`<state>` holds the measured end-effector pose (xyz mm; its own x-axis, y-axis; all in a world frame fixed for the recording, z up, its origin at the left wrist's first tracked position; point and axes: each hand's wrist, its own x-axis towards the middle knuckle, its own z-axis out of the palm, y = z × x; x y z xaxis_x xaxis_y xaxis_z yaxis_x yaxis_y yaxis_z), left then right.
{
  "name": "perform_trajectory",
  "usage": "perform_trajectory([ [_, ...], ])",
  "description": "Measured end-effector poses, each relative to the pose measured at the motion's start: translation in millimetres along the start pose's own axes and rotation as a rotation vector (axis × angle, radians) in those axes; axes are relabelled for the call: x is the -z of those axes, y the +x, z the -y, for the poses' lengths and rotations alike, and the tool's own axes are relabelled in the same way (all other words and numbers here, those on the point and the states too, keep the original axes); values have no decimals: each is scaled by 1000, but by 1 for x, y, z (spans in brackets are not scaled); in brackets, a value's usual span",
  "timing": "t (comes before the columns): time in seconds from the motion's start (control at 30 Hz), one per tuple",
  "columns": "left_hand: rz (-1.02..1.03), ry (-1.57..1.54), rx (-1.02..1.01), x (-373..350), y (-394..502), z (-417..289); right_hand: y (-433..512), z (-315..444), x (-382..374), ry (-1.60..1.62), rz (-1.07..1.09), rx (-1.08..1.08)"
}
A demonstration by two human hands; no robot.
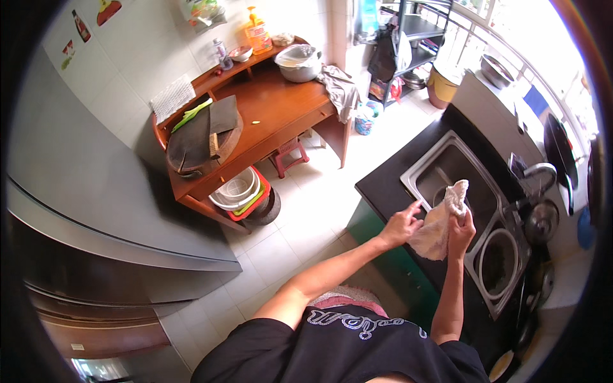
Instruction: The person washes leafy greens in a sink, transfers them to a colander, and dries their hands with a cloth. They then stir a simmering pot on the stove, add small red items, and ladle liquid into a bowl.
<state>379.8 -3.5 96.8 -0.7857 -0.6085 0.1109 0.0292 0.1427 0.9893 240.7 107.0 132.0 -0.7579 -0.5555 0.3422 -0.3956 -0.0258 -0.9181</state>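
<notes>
A pale, whitish cloth (431, 234) hangs bunched over the front edge of the sink counter. My right hand (461, 235) grips its gathered upper part, and a crumpled end sticks up above the fingers. On the cloth's left side is my left hand (401, 226), fingers apart with the index finger extended; whether its fingertips touch the fabric is hard to make out. Behind both hands lies the steel double sink (421, 184), partly covered by the cloth. A round white-rimmed basin (483, 273) sits in the nearer bowl. The curved faucet (541, 170) rises at the sink's far side.
A wooden desk (282, 112) against the wall bears a round chopping board (191, 143), a cleaver (223, 115), a scallion (191, 115) and a metal pot (299, 72). Stacked baskets (237, 189) stand beneath it, near a red stool (289, 158). A grey refrigerator (110, 158) is at left.
</notes>
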Motion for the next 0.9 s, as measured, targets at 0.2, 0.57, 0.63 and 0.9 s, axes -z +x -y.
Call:
perform_trajectory([
  [0.2,-309,292,8,104,47,51,7,-46,-68,-1033,461,136],
  [0.57,-699,644,-17,306,68,67,115,-21,-204,-480,758,283],
  [0.63,-710,625,-35,344,68,67,115,-22,-259,-340,870,162],
  [0.9,-896,783,11,542,90,63,98,-10,-524,-91,1067,451],
])
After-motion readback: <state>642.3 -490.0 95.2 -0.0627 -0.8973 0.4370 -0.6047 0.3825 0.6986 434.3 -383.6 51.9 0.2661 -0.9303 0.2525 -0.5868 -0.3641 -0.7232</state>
